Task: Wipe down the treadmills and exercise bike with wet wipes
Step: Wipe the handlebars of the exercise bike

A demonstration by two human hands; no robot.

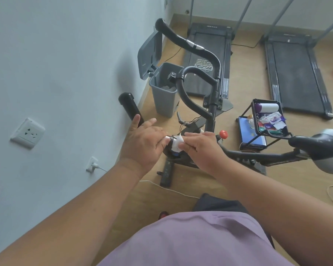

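Note:
A black exercise bike (pixel 211 112) stands in front of me, with its handlebar (pixel 190 45) rising toward the wall and its grey seat (pixel 327 148) at the right. A white wet wipe (pixel 177 144) lies between my two hands, above the bike's lower frame. My right hand (pixel 202 148) pinches the wipe with its fingertips. My left hand (pixel 144 144) meets it from the left, fingertips at the wipe's edge, thumb and forefinger spread. Two black treadmills (pixel 206 60) (pixel 294 73) lie flat on the wooden floor beyond the bike.
A grey bin (pixel 163 93) with its lid up stands by the wall behind the handlebar. A black wire rack (pixel 267 118) holding wipe packets and a roll stands right of the bike. A white cable (pixel 171 190) crosses the floor. Wall sockets (pixel 27 133) sit at left.

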